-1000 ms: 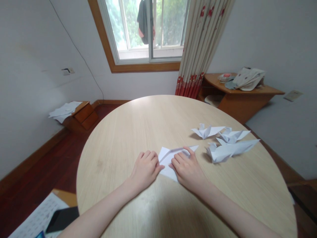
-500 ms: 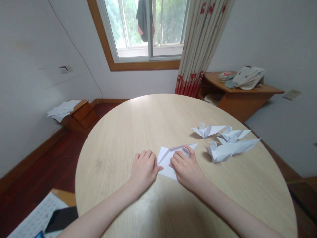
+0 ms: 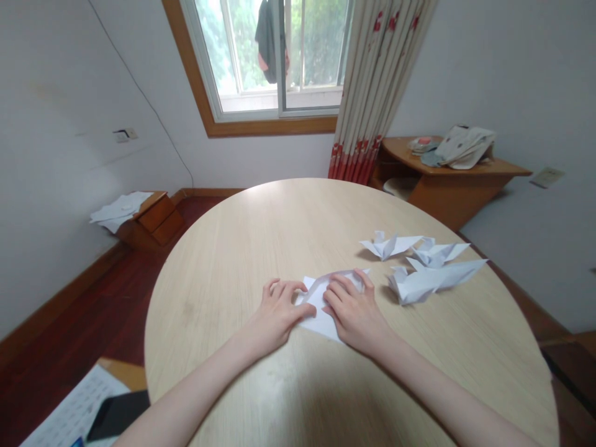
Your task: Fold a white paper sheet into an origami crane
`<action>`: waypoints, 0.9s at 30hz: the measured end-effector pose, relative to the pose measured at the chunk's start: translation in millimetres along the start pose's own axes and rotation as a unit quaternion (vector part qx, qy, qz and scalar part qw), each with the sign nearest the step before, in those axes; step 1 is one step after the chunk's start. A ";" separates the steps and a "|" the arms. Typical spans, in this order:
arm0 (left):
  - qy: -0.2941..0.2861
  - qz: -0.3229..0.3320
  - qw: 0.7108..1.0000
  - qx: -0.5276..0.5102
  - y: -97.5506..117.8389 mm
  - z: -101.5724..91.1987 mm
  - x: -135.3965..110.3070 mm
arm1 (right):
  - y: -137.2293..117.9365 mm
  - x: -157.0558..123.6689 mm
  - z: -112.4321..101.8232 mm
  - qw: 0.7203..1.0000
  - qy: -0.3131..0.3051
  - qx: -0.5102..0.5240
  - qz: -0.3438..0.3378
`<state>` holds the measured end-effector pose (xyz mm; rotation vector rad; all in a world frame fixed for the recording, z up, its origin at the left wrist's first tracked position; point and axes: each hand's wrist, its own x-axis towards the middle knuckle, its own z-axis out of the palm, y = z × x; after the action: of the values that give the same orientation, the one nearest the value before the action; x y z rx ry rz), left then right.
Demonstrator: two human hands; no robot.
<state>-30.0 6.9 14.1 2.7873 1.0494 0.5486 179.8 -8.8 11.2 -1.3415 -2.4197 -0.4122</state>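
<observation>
A partly folded sheet of white paper [image 3: 320,321] lies on the round table, its upper edge raised in a fold. My left hand [image 3: 280,310] is at its left corner, thumb on the paper and index finger at the upper left edge, with a gap between them. My right hand [image 3: 352,307] presses on the right part with curled fingers, and the index finger reaches to the folded upper edge. Part of the paper is hidden under both hands. To the right sit three folded paper birds: a small one [image 3: 388,246], another [image 3: 440,253] and a larger one [image 3: 431,282].
The pale wooden table [image 3: 223,248] fills the middle. At lower left are a phone [image 3: 116,415] and a printed sheet [image 3: 69,403]. A desk [image 3: 447,192] with a cloth bag [image 3: 465,147] stands back right, and a small cabinet [image 3: 161,217] with papers back left.
My left hand's fingers have spread, and its thumb and index finger have moved right over the paper. The right hand has shifted slightly along the upper fold.
</observation>
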 end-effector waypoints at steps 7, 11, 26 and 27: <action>-0.034 0.048 0.997 0.041 1.5 -1.2 -0.5 | 10.5 -0.9 -1.3 0.999 0.034 0.012 0.008; -0.042 0.061 0.996 0.038 10.5 -4.6 -1.7 | 13.0 -1.3 5.2 0.998 0.065 -0.001 0.013; -0.027 0.148 0.989 0.006 24.6 6.9 -2.6 | 21.3 -8.6 8.2 0.997 0.066 -0.006 0.029; -0.027 0.148 0.989 0.011 24.9 9.2 -2.8 | 22.4 -9.3 7.1 0.998 0.049 -0.007 0.026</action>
<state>-13.2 -13.6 10.4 2.9777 0.6365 0.4910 202.4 -1.4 2.8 -1.3549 -2.3022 -0.4703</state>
